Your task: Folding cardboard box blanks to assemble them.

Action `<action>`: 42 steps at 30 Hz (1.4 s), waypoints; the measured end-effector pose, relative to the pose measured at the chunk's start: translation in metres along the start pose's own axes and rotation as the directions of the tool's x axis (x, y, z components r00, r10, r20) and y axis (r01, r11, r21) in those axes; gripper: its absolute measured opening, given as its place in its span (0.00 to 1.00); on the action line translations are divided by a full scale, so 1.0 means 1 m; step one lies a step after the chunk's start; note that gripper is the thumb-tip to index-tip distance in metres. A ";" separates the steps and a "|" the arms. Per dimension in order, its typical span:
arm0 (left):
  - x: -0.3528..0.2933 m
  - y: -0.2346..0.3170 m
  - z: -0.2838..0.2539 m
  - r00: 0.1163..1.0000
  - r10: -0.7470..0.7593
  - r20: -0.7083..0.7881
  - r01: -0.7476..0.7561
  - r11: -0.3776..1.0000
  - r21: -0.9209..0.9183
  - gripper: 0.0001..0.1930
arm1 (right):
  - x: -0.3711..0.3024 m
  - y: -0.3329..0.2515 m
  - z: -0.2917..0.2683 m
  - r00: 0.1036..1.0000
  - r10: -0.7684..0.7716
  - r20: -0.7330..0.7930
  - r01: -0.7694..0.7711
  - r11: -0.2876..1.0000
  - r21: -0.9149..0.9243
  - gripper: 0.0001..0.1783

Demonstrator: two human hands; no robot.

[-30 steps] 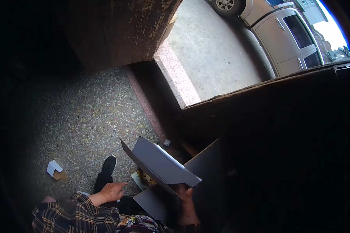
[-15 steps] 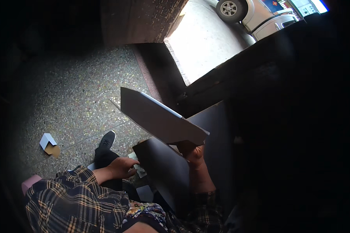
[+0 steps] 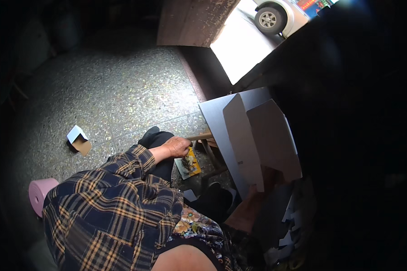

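Observation:
My right hand (image 3: pixel 257 196) grips the lower end of a folded cardboard sheet (image 3: pixel 243 142). Its two long panels stand apart in a narrow V, and its inner side is dull grey-brown. Part of that hand lies in shadow behind the card. Under the sheet, a grey flat board (image 3: pixel 218 110) slants away to the right. My left hand (image 3: pixel 177 147) is curled over my knee, its fingertips turned down and hidden; whether anything is in them does not show. Just below it lies a yellow printed packet or sheet (image 3: pixel 193 165).
A small white box (image 3: pixel 78 134) with a brown inside lies on the speckled floor (image 3: pixel 135 90). To my left stands a pink roll (image 3: pixel 38 194). Wooden bars (image 3: pixel 201 136) show near my knee. White card pieces (image 3: pixel 288 221) are at lower right. Outside the doorway is a vehicle wheel (image 3: pixel 269 19).
The cardboard sheet has swung from across the middle to the right, now steeper with its panels facing me. My left hand has come over my knee, its fingers more curled. The view has shifted.

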State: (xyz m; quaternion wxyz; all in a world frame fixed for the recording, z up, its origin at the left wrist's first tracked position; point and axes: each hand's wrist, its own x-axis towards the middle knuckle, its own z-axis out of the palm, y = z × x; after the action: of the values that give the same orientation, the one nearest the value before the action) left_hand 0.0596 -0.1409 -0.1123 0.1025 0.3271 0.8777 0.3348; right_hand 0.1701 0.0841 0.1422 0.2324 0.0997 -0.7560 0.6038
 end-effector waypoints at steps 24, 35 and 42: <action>0.004 -0.062 0.131 0.974 0.226 -0.013 -0.226 0.973 -0.053 0.15 | -0.015 -0.002 0.065 0.949 0.141 0.281 -0.165 0.984 0.063 0.34; 0.006 -0.062 0.131 0.970 0.244 0.009 -0.240 0.956 -0.167 0.14 | -0.026 0.036 0.073 0.922 0.138 0.363 -0.208 0.965 0.161 0.29; 0.004 -0.049 0.126 0.960 0.269 -0.074 -0.278 0.943 -0.181 0.13 | -0.053 0.038 0.068 0.923 0.380 0.057 -0.359 0.800 0.480 0.28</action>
State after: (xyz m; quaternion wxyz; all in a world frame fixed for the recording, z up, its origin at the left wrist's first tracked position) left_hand 0.0823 -0.1002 -0.2395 0.0645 0.4263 0.7901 0.4358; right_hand 0.1839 0.0215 0.0731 0.0941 -0.0074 -0.5813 0.8082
